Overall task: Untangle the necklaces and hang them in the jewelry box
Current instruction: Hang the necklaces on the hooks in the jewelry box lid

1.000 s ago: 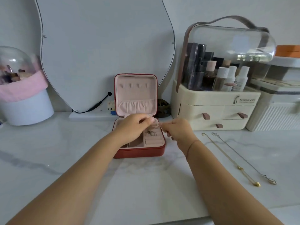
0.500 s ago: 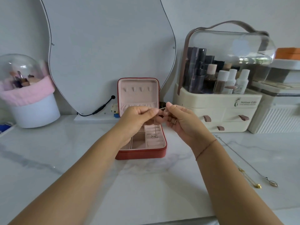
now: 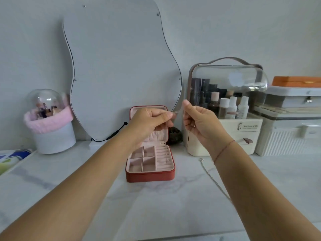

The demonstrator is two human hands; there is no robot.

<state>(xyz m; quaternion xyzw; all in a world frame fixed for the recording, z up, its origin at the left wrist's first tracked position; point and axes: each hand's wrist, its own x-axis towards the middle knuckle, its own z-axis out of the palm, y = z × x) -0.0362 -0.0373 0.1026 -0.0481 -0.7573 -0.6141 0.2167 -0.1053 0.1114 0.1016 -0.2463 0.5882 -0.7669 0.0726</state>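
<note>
A red jewelry box (image 3: 150,176) with a pink lining stands open in the middle of the marble counter, its lid upright. In front of that lid my left hand (image 3: 151,121) and my right hand (image 3: 198,122) are raised, each pinching one end of a thin silver necklace (image 3: 177,111) stretched between them. The chain's hanging part is too fine to make out. A small ring or pendant (image 3: 167,160) lies in the box's right section. A second chain (image 3: 211,176) lies on the counter to the right, partly hidden by my right forearm.
A wavy mirror (image 3: 118,66) leans on the wall behind the box. A cream cosmetics organiser (image 3: 225,133) with a clear dome stands at the right, white storage boxes (image 3: 291,122) beyond it. A pink-rimmed brush holder (image 3: 52,129) stands at the left. A dark hair clip (image 3: 175,135) sits behind the box.
Both hands have risen from just above the box's tray to lid height, lifting the necklace out. The view tilted upward, so the chains at the right are now mostly hidden.
</note>
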